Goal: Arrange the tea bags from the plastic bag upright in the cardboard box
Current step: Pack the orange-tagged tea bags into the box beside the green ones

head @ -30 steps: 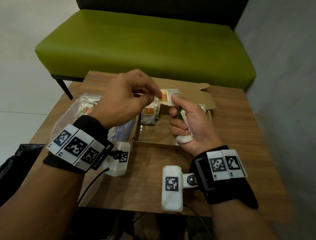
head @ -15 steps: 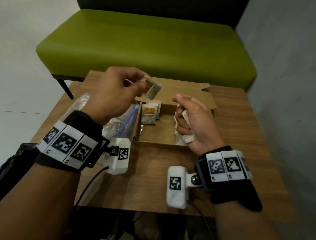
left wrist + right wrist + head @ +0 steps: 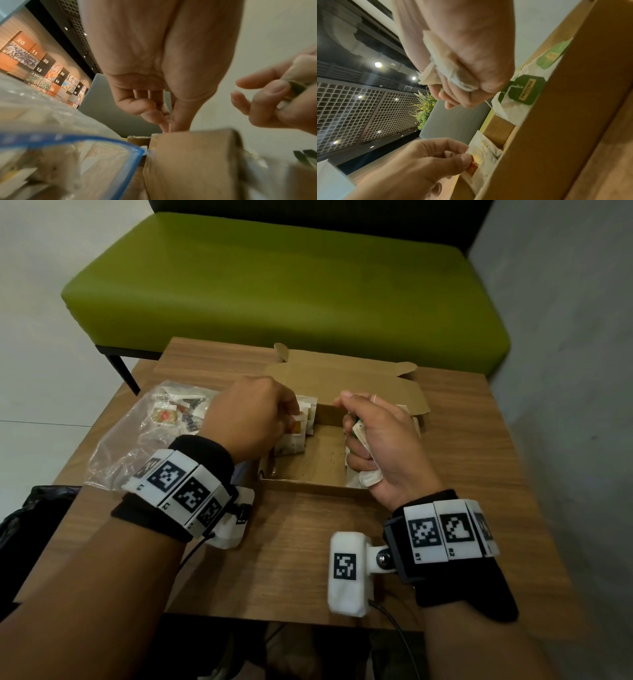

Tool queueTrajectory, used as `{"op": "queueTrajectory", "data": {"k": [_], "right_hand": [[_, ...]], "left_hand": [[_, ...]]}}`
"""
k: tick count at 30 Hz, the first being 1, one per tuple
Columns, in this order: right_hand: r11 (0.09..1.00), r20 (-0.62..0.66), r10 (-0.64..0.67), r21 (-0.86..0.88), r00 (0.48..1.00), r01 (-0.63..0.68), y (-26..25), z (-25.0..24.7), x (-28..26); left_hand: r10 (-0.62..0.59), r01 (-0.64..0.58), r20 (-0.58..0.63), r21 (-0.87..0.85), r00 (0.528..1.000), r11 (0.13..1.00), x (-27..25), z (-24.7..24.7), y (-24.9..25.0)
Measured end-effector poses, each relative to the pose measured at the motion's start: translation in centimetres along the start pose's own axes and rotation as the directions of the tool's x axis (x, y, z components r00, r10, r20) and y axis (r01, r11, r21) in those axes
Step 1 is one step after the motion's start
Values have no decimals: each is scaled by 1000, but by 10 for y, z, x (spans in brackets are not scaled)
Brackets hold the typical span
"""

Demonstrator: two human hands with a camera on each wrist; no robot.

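Head view: the cardboard box [image 3: 308, 474] sits open on the wooden table [image 3: 291, 559], its lid flap folded back toward the green bench [image 3: 274, 278]. Inside, at the far left corner, a short row of tea bags [image 3: 294, 440] with orange-red tags stands upright against the left wall. The left hand [image 3: 250, 416] reaches into that corner, fingers curled and pinching the nearest tea bag of the row; in the right wrist view its thumb and forefinger [image 3: 464, 159] press on the orange tag of that bag. More tea bags with green tags [image 3: 525, 90] stand along the right wall of the box.

The right hand [image 3: 383, 440] hovers over the right side of the box, closed around a bunch of white tea bags [image 3: 368, 477], some ends sticking out below the little finger; the forefinger and thumb are loosely extended. From the left wrist view, a dark green tag shows between its fingers.

The plastic bag [image 3: 147, 433], clear with a blue zip edge, lies on the table just left of the box, under the left wrist, with several tea bags visible inside it. Both wrists wear black bands with white marker blocks.
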State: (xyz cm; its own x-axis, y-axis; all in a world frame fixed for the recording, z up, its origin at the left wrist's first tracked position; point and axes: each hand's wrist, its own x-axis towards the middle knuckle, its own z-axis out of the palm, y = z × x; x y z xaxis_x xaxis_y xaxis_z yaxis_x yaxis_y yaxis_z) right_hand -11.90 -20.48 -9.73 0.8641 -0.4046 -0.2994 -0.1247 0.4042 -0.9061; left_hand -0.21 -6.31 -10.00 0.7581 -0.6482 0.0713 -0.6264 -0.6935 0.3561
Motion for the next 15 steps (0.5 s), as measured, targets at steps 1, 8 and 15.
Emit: {"op": "queueTrajectory", "data": {"k": [1,8,15], "right_hand": [[1000,-6,5,-21,1000,-5,0,0,0],[985,-66,75,-149,995,-84,4,3,2],[898,-11,278,-353,961,-264,22,30,12]], "left_hand": [[1,-1,-21,26,1000,1000,1,0,1],[-59,63,-92,42,994,997,0,0,6],[-169,169,14,-76,986,983,-3,-4,-8]]}}
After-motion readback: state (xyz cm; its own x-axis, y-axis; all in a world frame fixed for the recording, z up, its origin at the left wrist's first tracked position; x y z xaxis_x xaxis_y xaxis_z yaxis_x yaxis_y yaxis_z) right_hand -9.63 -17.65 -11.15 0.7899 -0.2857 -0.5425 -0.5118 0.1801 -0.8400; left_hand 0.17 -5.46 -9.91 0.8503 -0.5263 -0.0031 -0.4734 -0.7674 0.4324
